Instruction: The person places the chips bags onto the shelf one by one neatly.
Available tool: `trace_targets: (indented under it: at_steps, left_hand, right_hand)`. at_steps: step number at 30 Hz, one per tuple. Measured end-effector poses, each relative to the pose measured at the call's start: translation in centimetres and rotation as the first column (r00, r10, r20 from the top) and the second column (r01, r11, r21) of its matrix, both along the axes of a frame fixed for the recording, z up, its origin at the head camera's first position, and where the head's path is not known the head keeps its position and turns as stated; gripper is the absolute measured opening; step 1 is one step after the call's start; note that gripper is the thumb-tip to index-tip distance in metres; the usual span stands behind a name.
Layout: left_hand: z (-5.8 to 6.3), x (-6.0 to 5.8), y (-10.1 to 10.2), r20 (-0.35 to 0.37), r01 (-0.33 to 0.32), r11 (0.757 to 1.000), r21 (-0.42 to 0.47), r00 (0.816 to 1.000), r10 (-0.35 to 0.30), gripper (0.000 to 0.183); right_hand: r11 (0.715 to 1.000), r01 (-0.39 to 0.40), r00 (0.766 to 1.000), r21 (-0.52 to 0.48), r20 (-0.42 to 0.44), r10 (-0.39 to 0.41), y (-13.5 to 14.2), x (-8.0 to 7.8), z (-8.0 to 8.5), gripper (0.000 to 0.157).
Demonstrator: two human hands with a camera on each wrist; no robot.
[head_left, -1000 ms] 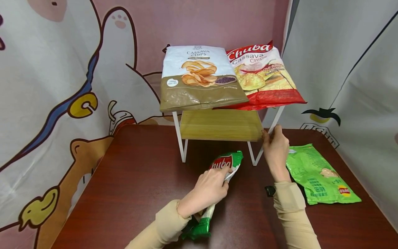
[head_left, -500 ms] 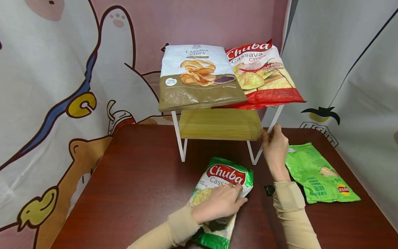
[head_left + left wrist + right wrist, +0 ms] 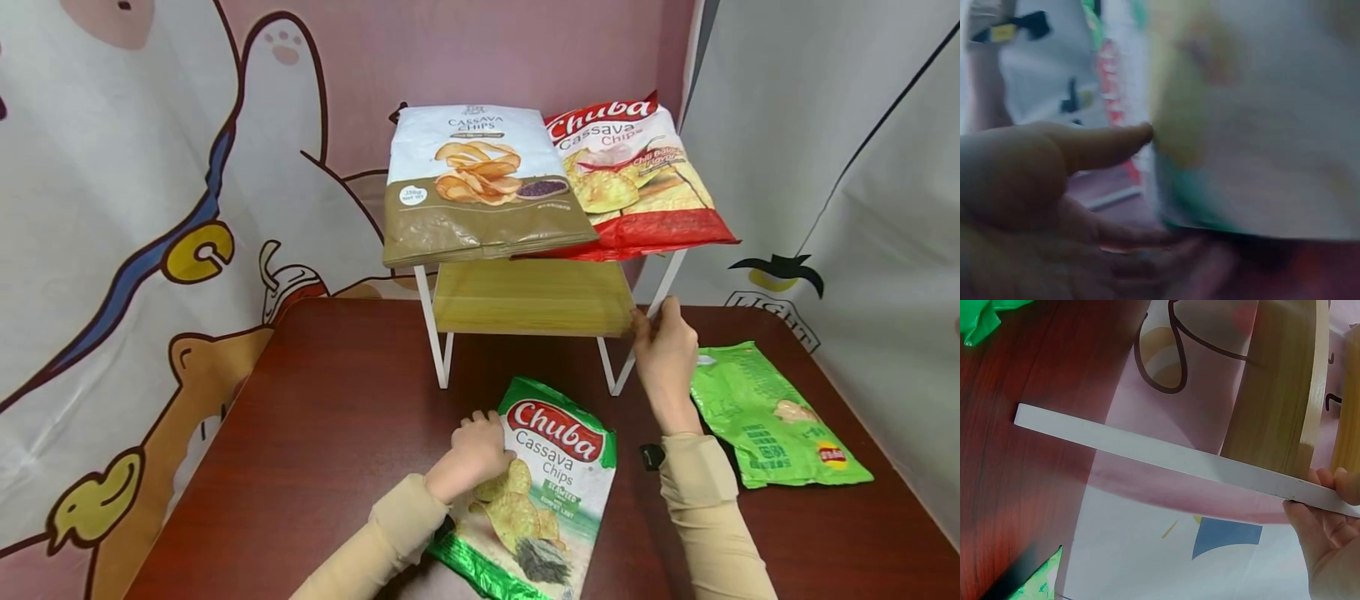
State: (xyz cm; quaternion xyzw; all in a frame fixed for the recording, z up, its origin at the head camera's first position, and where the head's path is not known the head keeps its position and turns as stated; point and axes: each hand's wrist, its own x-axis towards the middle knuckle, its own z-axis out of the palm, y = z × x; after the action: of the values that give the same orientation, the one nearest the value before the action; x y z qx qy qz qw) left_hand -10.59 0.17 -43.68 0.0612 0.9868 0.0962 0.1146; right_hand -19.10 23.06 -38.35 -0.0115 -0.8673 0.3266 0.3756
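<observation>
My left hand [image 3: 472,458] is at the left edge of a green and white bag of cassava chips [image 3: 558,492], which lies face up and slanted before the rack. The thumb [image 3: 1110,145] touches the bag's face, while the other fingers reach behind its edge; the left wrist view is blurred. My right hand [image 3: 667,362] holds the front right white leg [image 3: 1147,449] of a small two-tier rack, close by its lower wooden shelf [image 3: 532,300]. Fingers and thumb pinch that leg in the right wrist view.
A brown and white cassava chips bag [image 3: 480,217] and a red one [image 3: 645,192] overlap on the rack's top. A light green chip bag [image 3: 776,425] lies right of my right forearm. Printed curtains [image 3: 465,50] stand behind the dark red table [image 3: 322,400].
The green and white bag has turned from edge-on to face up. My left hand has shifted from over its front to its left edge. The right hand stays on the rack leg.
</observation>
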Motion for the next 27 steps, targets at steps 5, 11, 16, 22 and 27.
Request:
trace_targets:
  at_steps: [5, 11, 16, 22, 27]
  left_hand:
    - [-1.2, -1.1, -1.3, 0.04, 0.01, 0.98, 0.201, 0.999, -0.018, 0.054]
    - [-1.6, -1.4, -1.9, 0.045, 0.032, 0.944, 0.33, 0.998, -0.05, 0.05]
    - [-0.9, -0.7, -1.9, 0.027, 0.003, 0.916, 0.4, 1.0, -0.015, 0.051]
    - [1.1, 0.3, -2.4, -0.009, 0.0, 0.905, 0.425, 1.0, 0.004, 0.039]
    - [3.7, 1.0, -3.0, -0.087, 0.067, 0.893, 0.446, 0.996, -0.032, 0.028]
  right_hand:
    - [1.0, 0.004, 1.0, -0.001, -0.004, -0.004, 0.0, 0.1, 0.1, 0.024]
    - [1.0, 0.006, 1.0, -0.018, 0.016, -0.005, 0.0, 0.1, 0.2, 0.023]
    - [1.0, 0.005, 1.0, -0.007, 0.01, -0.004, -0.1, 0.1, 0.2, 0.023]
    - [1.0, 0.004, 1.0, 0.001, 0.007, -0.004, -0.1, 0.1, 0.2, 0.022]
    - [1.0, 0.003, 1.0, 0.003, 0.01, -0.003, -0.2, 0.2, 0.2, 0.023]
